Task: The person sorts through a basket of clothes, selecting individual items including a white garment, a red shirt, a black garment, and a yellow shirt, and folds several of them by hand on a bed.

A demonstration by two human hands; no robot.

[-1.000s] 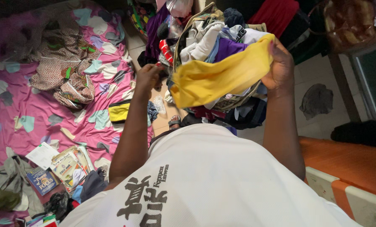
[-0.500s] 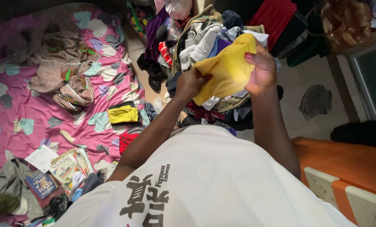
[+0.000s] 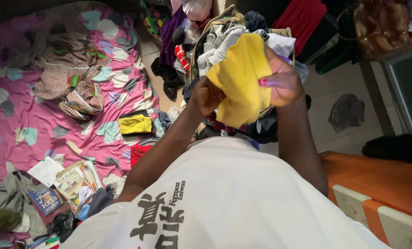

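Both of my hands hold a yellow cloth [image 3: 242, 78] in front of my chest. My left hand [image 3: 205, 96] grips its left edge with closed fingers. My right hand [image 3: 283, 82] clasps the right side, with its thumb pressed on the fabric. The cloth is bunched and hangs down between the two hands. Right behind it stands a basket heaped with mixed clothes [image 3: 224, 39], white, purple and dark pieces.
A pink patterned bedsheet [image 3: 26, 115] covers the left, with a brown dotted garment [image 3: 67, 74], a folded yellow and black piece [image 3: 134, 123], a red item [image 3: 140, 153] and several books [image 3: 63, 184]. An orange mattress edge [image 3: 376, 180] lies at the right. A dark rag [image 3: 346, 110] lies on the tiled floor.
The yellow cloth was stretched wide between my hands. My left hand has come in to the right hand, and the cloth is now folded and bunched between them.
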